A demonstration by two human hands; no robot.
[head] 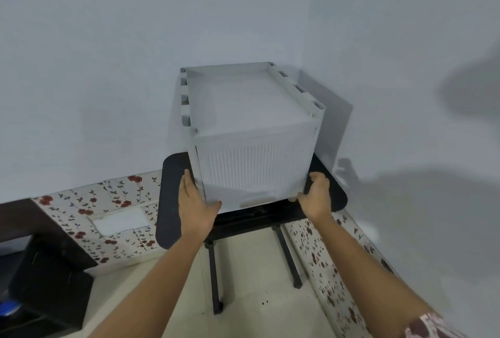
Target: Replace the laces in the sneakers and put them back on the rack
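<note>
Two grips are applied to the white rack (243, 105), set at frame centre on the black counter (173, 202). The left grip (194, 202) is spread flat against its left wall; the right grip (316, 194) is curled round its lower right corner. No sneakers or laces are seen, so relacing is judged outstanding. The ribbed front (254, 170) is closed; walls (108, 67) stand close behind.

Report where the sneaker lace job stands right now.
Done: nothing visible; no sneakers or laces show. In hand: the white box on the black table; the left hand presses flat on its lower left side, the right hand curls round its lower right corner. Left: seemingly the relacing and racking; the closed ribbed front hides the inside.
</note>
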